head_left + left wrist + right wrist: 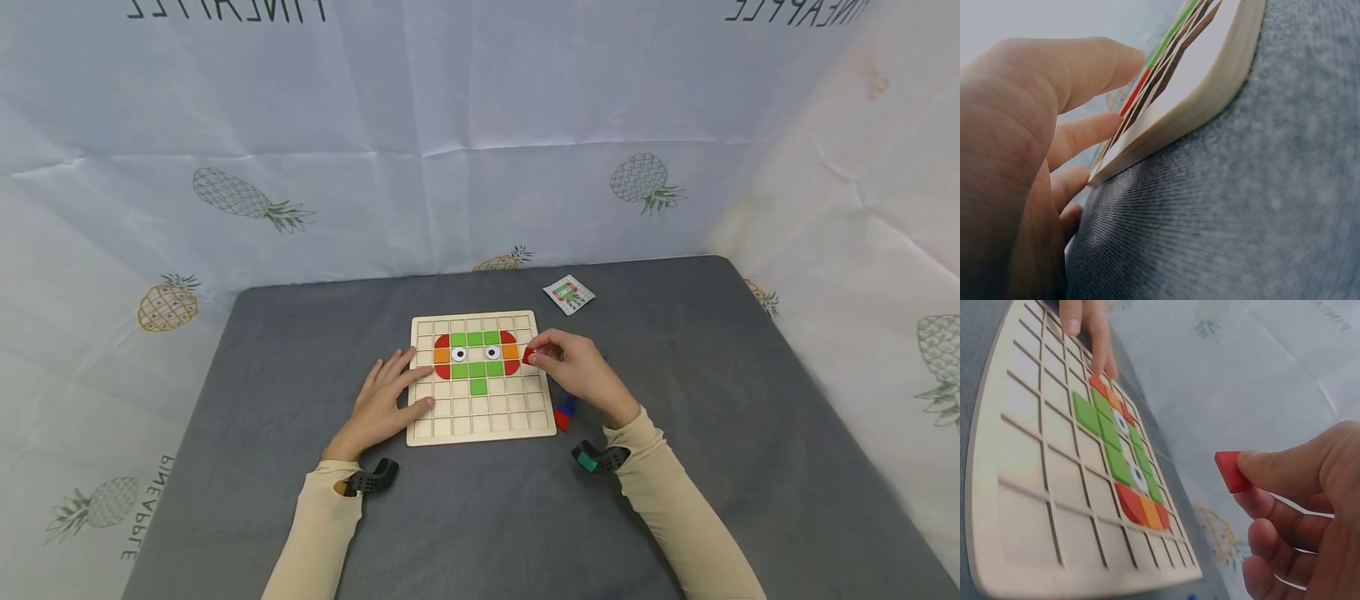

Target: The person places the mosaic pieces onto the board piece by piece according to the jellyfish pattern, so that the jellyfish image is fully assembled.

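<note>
A wooden grid board [442, 425] lies flat on the table. Its upper cells hold green square tiles [478, 387], orange tiles [442, 355], rounded red corner tiles [511, 367] and two eye tiles [459, 355]. My left hand [381, 408] rests at the board's left edge, fingers spread and fairly straight, fingertips over the rim. Between thumb and forefinger, my right hand [576, 367] pinches a small red tile [1230, 472] above the board's right side. In the right wrist view the tile is clear of the board; part of it is hidden by the thumb.
Beyond the board's upper right corner lies a small picture card [569, 294]. Loose red [561, 419] and blue [567, 405] pieces lie by the board's right edge, partly hidden by the right hand. A grey cloth covers the table [480, 517]; a pineapple-print curtain [420, 200] hangs behind.
</note>
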A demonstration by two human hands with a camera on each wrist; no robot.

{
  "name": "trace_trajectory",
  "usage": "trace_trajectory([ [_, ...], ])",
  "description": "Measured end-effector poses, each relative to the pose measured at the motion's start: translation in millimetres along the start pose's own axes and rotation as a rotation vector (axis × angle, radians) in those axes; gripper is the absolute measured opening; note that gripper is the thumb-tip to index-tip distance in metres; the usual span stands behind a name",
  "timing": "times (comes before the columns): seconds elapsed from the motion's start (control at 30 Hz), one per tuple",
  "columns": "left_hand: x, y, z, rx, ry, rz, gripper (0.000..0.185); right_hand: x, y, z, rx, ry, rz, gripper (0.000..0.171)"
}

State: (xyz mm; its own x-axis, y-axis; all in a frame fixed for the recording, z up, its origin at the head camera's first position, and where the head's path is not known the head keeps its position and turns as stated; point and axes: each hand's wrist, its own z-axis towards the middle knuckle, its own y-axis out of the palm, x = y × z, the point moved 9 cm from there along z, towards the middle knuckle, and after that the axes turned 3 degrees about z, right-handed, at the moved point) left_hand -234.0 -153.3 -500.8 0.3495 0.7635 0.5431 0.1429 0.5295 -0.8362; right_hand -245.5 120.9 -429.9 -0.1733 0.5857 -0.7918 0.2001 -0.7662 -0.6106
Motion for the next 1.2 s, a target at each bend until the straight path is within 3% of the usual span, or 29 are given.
trace_trajectory([
  [0.57,0.8,0.6,1.0,0.0,-0.003,-0.014,0.054,-7,52,18,-0.045,-0.028,-0.234,0.01],
  [0.77,-0.9,1.6,1.5,0.009,0.002,-0.012,0.053,-7,61,17,-0.064,-0.02,-0.329,0.007],
  [0.9,-1.3,1.5,1.8,0.014,0.001,-0.008,0.053,-6,66,17,-0.082,-0.022,-0.335,0.008],
  [1.2,-1.5,-0.1,1.4,0.018,0.002,-0.013,0.053,-12,68,15,-0.032,-0.065,-0.368,0.008],
])
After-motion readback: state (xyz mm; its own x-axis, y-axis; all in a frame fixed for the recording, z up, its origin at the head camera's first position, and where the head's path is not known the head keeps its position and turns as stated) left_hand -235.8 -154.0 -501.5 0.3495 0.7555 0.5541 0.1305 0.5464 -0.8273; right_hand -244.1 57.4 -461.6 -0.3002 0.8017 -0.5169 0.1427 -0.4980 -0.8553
